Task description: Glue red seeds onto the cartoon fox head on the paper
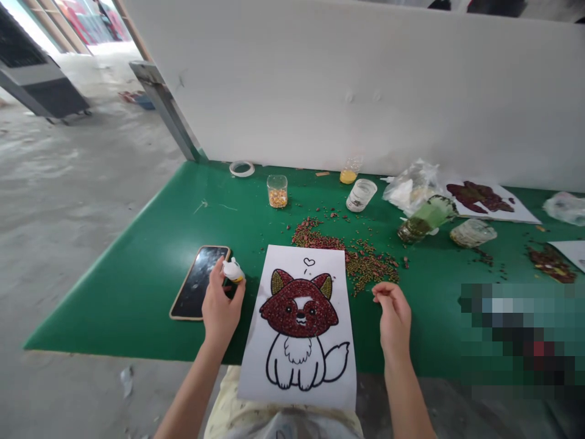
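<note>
My left hand [222, 305] is wrapped round a small white bottle [233, 271] with a yellow band, held above a phone [200, 283]. A white sheet [256, 360] with a fox outline lies in front of me, its lower end reaching over the table edge. Dark red grains cover the fox's head [292, 305], and greenish ones fill its ears; the body and tail are bare line drawing. To the sheet's right, my right hand [393, 314] has thumb and fingers pinched together; whatever is between the tips is too small to make out. Loose red and green beans [365, 265] spread just beyond it.
Behind the beans stand a cup of corn kernels [277, 194], a tilted clear cup [361, 195] and a bottle with yellow contents [348, 174]. Rightward are a green container [427, 218] on its side, plastic bags [414, 186] and another bean picture [484, 198]. A white panel [347, 85] borders the table's back.
</note>
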{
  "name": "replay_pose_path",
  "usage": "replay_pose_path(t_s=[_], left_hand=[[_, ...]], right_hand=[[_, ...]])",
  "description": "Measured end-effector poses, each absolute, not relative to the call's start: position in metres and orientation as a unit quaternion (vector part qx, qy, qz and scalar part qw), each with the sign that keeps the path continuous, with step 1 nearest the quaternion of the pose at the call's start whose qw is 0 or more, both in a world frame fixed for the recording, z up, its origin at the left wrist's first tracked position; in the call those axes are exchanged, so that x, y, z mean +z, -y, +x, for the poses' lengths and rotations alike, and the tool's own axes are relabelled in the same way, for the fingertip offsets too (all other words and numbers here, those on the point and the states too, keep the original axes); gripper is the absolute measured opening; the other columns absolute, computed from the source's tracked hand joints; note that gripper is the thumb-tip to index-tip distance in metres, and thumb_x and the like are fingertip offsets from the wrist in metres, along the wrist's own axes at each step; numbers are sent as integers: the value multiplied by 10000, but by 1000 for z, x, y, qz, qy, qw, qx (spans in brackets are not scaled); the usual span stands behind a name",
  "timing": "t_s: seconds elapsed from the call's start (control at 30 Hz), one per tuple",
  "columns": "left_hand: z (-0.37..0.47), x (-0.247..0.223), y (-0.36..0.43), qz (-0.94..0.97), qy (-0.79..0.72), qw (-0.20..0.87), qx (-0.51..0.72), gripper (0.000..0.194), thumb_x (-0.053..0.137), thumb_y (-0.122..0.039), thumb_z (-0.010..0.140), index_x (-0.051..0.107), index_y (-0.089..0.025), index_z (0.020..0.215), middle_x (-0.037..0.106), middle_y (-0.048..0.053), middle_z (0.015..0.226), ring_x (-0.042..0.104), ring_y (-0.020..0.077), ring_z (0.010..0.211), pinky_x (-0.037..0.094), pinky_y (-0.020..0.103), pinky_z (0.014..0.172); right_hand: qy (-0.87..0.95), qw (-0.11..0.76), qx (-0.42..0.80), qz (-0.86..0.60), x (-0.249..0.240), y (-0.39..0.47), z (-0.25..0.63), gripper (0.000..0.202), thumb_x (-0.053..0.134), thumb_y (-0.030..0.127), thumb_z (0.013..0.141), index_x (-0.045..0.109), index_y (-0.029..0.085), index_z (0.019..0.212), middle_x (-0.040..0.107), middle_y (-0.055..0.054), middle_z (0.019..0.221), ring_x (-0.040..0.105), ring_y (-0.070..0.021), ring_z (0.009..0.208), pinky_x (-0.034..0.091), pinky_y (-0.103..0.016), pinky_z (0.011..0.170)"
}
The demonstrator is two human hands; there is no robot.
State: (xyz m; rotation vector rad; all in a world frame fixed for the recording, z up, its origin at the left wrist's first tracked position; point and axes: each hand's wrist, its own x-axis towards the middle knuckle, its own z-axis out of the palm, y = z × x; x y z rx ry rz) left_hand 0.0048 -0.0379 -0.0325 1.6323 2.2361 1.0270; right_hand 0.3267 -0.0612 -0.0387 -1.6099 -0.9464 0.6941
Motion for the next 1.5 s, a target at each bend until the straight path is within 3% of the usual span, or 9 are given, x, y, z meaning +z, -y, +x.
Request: replay_pose_path(t_s=[0.17, 0.27, 0.4, 0.6, 0.8, 0.93, 1.1, 1.5], left_hand=[[5, -33, 38, 559, -745, 95, 353, 583, 538, -345, 818, 339, -209, 1349, 572, 117, 1210, 615, 242, 963, 498, 339, 798], [5, -32, 38, 569, -738, 91, 352, 578, 529, -334, 826, 336, -202, 1354, 544, 122, 1257, 580, 252, 1056, 499, 332, 812], [5, -31, 39, 576, -731, 93, 353, 573, 526, -319, 829, 338, -214, 1359, 530, 109, 1276, 573, 242, 1064, 502, 318, 802], [5, -29, 41, 570, -727, 116, 366, 569, 541, -323, 822, 348, -232, 1350, 560, 89, 1227, 597, 222, 1012, 505, 305, 792], [5, -29, 41, 552, -725, 129, 390, 600, 562, -304, 801, 341, -214, 1352, 567, 102, 1212, 594, 225, 1015, 504, 316, 802], [5, -31, 41, 549, -723, 135, 398, 651, 533, -172, 760, 327, -212, 1376, 555, 105, 1227, 599, 215, 989, 497, 325, 820], [2, -34, 43, 555, -707, 146, 414, 781, 463, -60, 705, 225, -185, 1438, 525, 129, 1275, 561, 225, 1056, 489, 337, 837], [1, -37, 42, 542, -672, 154, 480, 772, 467, -56, 711, 225, -158, 1437, 512, 157, 1282, 533, 220, 1093, 494, 304, 788]], right_hand=[[419, 551, 283, -664, -35, 63, 320, 146, 575, 309, 768, 582, 186, 847, 581, -24, 798, 540, -157, 737, 440, -276, 671], [474, 512, 261, -667, -34, 66, 312, 172, 632, 338, 759, 611, 193, 849, 622, -33, 805, 566, -166, 735, 460, -292, 694], [579, 442, 261, -633, -37, 73, 300, 149, 528, 291, 850, 653, 216, 886, 672, -58, 900, 614, -196, 847, 479, -328, 787], [701, 395, 235, -545, -39, 80, 291, 352, 343, 148, 900, 599, 246, 1120, 635, -70, 1089, 561, -204, 1051, 459, -375, 901], [735, 376, 135, -548, -32, 74, 289, 225, 435, 158, 880, 621, 217, 991, 578, -89, 1052, 520, -217, 1024, 450, -402, 872], [727, 376, 106, -564, -31, 72, 288, 131, 501, 187, 861, 624, 208, 901, 557, -86, 1030, 505, -221, 1009, 440, -408, 870], [742, 369, 100, -551, -30, 71, 287, 177, 488, 169, 857, 634, 215, 946, 546, -88, 1053, 494, -224, 1021, 445, -412, 872], [810, 291, 85, -501, -27, 76, 281, 279, 474, 139, 851, 654, 240, 1039, 552, -81, 1052, 478, -226, 1032, 422, -405, 887]])
